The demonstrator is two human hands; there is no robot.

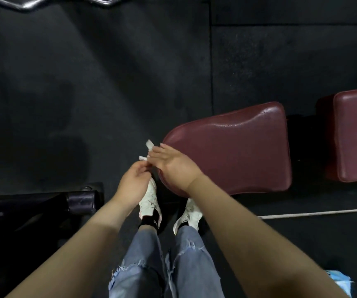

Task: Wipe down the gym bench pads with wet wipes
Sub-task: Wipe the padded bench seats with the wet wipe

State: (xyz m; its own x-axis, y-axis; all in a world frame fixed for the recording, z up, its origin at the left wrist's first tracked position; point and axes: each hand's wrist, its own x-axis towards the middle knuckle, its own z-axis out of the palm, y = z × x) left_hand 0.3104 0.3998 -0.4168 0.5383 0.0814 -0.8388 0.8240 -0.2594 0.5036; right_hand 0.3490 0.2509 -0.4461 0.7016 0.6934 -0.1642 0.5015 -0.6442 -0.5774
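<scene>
Wipe (149, 147) pinched btwn both hands, by seat pad (233, 151) end.

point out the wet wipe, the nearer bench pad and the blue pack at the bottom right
wet wipe (149, 144): head view, on the white end sticking out past the fingertips.
nearer bench pad (233, 153): head view, on the middle of its maroon top.
blue pack (338, 280): head view, on its visible top beside the right forearm.

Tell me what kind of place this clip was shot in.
Most likely a gym: two dark red bench pads, a wavy metal barbell at the top edge, and black rubber flooring.
</scene>
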